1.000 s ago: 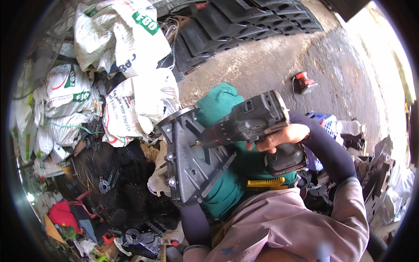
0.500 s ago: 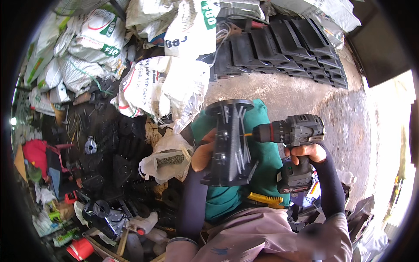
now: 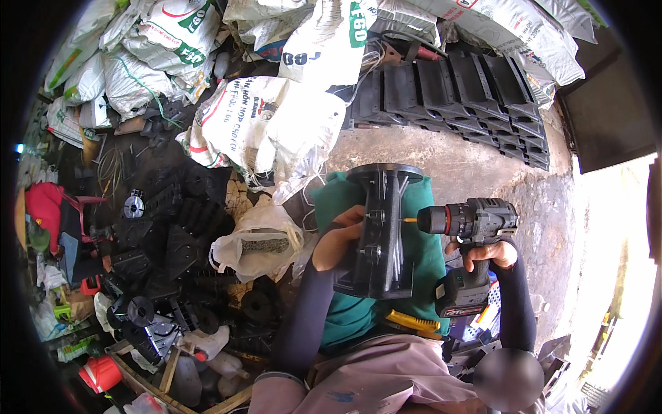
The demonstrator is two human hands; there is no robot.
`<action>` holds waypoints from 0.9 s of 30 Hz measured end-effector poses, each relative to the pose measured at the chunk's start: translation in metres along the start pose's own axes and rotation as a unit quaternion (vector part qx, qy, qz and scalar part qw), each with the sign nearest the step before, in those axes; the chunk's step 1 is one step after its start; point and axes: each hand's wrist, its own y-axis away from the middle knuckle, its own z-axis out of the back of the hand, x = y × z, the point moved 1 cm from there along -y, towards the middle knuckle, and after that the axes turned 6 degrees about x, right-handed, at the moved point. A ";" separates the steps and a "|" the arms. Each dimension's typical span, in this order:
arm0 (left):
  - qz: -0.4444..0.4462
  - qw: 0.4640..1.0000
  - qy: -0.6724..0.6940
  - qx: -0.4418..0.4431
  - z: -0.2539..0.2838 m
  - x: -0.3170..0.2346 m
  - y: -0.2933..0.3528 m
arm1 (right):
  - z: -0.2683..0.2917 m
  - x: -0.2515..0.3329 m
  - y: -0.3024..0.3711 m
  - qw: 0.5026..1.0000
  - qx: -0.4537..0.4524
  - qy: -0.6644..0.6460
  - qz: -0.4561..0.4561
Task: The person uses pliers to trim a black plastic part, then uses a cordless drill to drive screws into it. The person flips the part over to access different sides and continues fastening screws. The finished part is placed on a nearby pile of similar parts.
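My left hand [image 3: 339, 243] grips a black spool-shaped plastic part [image 3: 378, 234] from its left side, its fingertips hidden behind it. The part stands upright over my lap, with a round flange on top, a wider plate below and shiny bolt heads along its middle. Thin grey rods or ribs show on its right side. In my right hand [image 3: 491, 255] is a black cordless drill [image 3: 476, 217], fingers wrapped round its handle. The drill points left, and its yellowish bit [image 3: 409, 220] reaches close to the part's right side; I cannot tell whether they touch.
White sacks [image 3: 265, 124] lie ahead, beside stacked black plastic parts [image 3: 441, 93]. An open white bag [image 3: 258, 245] of small pieces stands left of my lap. A yellow-handled tool [image 3: 412, 321] lies by my waist. Another person [image 3: 65, 228] sits far left, near a red container [image 3: 100, 374].
The view has shifted, and the part and drill sit slightly farther right in it. The part is turned a little, so fewer of its rods show. Both hands keep their hold.
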 end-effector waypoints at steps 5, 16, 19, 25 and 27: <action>-0.014 1.000 0.008 0.006 -0.003 -0.001 0.000 | 0.000 -0.004 0.000 0.999 -0.035 -0.032 -0.023; -0.081 0.996 -0.035 0.029 0.007 0.012 0.000 | -0.005 -0.002 0.007 0.995 -0.081 0.052 -0.020; -0.049 0.998 -0.020 0.026 0.008 0.010 0.000 | -0.005 -0.001 0.008 0.995 -0.076 0.052 -0.024; -0.046 0.998 -0.036 0.028 0.005 0.007 0.000 | -0.003 -0.002 0.007 0.997 -0.052 0.055 -0.016; -0.037 0.999 -0.028 0.022 0.005 0.007 0.000 | -0.004 -0.002 0.004 0.998 -0.040 0.046 0.004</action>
